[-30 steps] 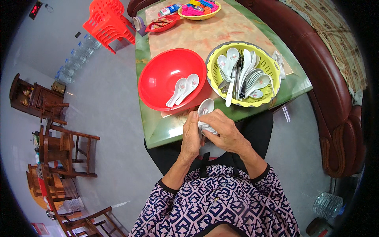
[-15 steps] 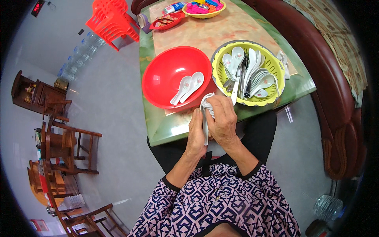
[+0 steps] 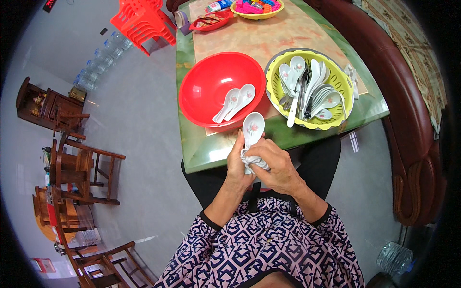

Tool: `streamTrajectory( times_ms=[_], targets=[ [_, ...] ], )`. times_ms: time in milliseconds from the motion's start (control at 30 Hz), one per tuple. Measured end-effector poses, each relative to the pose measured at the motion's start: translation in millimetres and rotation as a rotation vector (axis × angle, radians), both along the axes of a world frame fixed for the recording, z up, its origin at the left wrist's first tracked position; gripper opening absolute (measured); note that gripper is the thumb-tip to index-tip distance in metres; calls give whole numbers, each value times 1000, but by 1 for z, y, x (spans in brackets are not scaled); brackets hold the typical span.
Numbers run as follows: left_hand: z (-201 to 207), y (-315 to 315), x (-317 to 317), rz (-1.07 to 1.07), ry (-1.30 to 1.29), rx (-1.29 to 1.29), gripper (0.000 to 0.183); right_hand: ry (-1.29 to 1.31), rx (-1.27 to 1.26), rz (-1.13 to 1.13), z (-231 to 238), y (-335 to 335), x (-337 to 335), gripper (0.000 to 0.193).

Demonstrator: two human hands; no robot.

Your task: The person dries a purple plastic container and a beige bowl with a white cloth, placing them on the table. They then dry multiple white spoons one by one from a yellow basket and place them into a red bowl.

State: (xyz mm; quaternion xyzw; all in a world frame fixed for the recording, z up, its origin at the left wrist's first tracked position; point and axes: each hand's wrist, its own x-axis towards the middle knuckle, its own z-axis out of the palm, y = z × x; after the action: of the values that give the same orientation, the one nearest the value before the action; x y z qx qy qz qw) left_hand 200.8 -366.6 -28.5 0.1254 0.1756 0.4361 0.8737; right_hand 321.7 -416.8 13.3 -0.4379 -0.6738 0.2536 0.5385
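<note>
Between my hands a white soup spoon (image 3: 253, 126) with a flower print stands bowl-end up, its inner face showing. My left hand (image 3: 237, 161) is closed round the handle from the left. In my right hand (image 3: 276, 165) a bunched white cloth (image 3: 255, 159) is pinched against the handle, just below the spoon's bowl. Beyond them, a red basin (image 3: 216, 72) holds two like spoons (image 3: 240, 102) side by side. To its right a yellow basket (image 3: 343, 86) contains several white spoons (image 3: 318, 81) and metal cutlery.
The green-edged table (image 3: 201, 156) lies before my knees. At its far end are a red dish (image 3: 211, 24) of packets and a yellow bowl (image 3: 257, 17) of toy bricks. A brown leather sofa (image 3: 384, 105) runs along the right; red stools (image 3: 139, 24) are stacked far left.
The cloth has moved from the spoon's bowl down to its handle, uncovering the bowl's printed inner face. My right hand has shifted down with it.
</note>
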Motion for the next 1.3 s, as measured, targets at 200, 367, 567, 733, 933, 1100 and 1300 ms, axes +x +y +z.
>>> streamTrajectory(
  times_ms=[200, 367, 567, 733, 933, 1100, 1300],
  targets=[
    [8, -7, 4, 62, 10, -25, 39, -123, 205, -229, -6, 28, -1, 35],
    [15, -14, 15, 85, 43, -58, 39, -261, 331, -583, -9, 47, -8, 34],
    [25, -15, 20, 127, 204, -11, 38, -326, 229, -659, -9, 43, -14, 29],
    [12, -5, 14, 115, 170, 17, 42, -289, 2, -380, 2, 24, -10, 30],
    [7, 0, 5, 87, 304, -6, 49, -211, -61, -106, 4, 0, -3, 27],
    [6, 4, 1, 64, 209, 35, 55, -67, -13, -16, 1, -11, -5, 30],
    [22, -15, 17, 163, 277, 25, 54, -221, 168, -280, -11, 25, -1, 32]
  ],
)
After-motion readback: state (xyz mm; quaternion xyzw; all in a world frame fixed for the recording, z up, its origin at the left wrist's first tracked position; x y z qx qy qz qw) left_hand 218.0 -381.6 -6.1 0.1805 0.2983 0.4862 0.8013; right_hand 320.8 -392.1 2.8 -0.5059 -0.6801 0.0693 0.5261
